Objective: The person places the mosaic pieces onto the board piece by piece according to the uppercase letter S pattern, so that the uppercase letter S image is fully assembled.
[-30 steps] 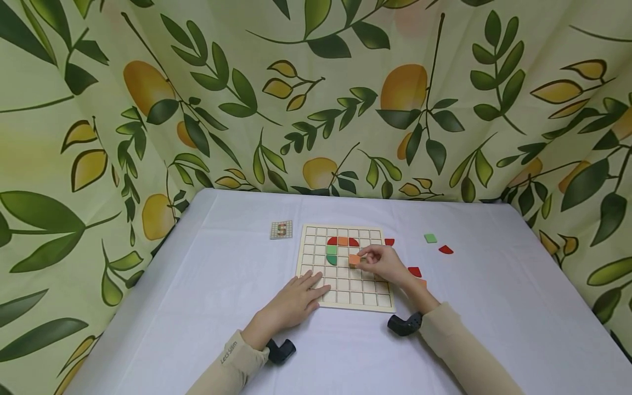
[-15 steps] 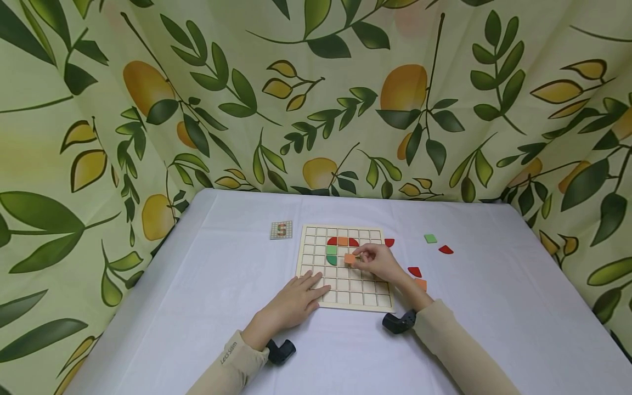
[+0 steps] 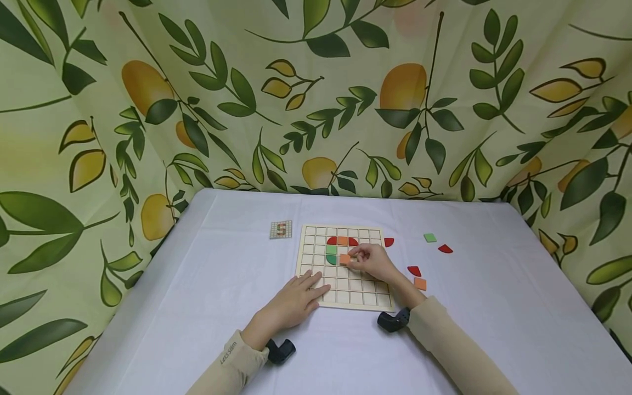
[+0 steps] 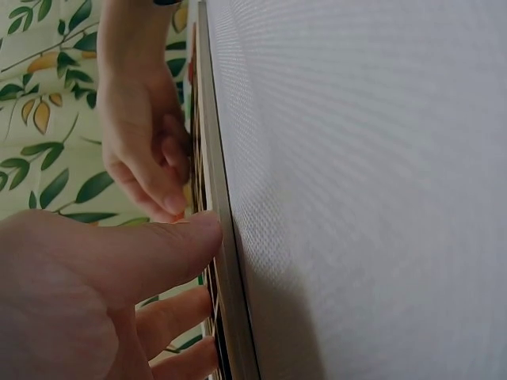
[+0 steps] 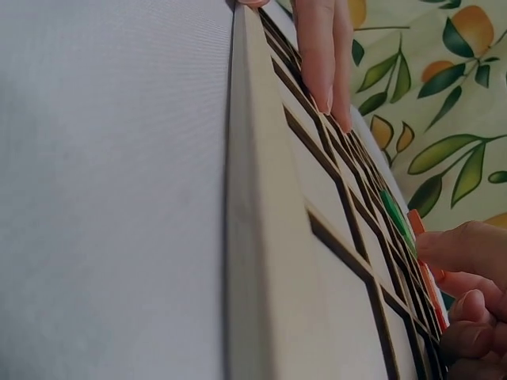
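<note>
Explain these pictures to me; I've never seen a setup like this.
There is no robot here, just a person's two bare hands. The wide picture comes from a camera worn on the head; the two close-ups come from a camera on each wrist. On the white tablecloth lie a wooden grid board, a small pattern card and loose tiles: red quarter-circles, a light green square and an orange square. The left hand rests on the board's near left corner. The right hand holds another orange square tile by its edge, beside a dark green quarter-circle on the board.
</note>
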`<action>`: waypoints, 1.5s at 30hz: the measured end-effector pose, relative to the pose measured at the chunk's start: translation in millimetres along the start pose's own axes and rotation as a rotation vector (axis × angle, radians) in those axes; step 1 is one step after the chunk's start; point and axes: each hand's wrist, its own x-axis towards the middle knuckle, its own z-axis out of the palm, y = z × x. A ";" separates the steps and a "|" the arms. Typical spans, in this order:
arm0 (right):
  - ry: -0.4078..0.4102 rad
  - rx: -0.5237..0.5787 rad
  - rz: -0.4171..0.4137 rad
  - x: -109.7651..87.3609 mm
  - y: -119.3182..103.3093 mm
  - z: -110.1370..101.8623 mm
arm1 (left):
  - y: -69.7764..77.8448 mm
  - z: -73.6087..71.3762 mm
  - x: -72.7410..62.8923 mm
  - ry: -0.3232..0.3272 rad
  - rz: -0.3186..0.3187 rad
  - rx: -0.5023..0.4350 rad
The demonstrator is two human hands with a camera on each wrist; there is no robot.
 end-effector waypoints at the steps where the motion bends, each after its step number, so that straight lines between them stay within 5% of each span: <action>1: -0.003 -0.004 -0.002 0.2 -0.4 0.3 | 0.3 -0.4 0.0 0.000 -0.001 -0.001; 45: 0.009 -0.020 0.072 -0.4 -1.5 5.5 | 1.7 -2.1 -2.1 0.019 0.029 0.012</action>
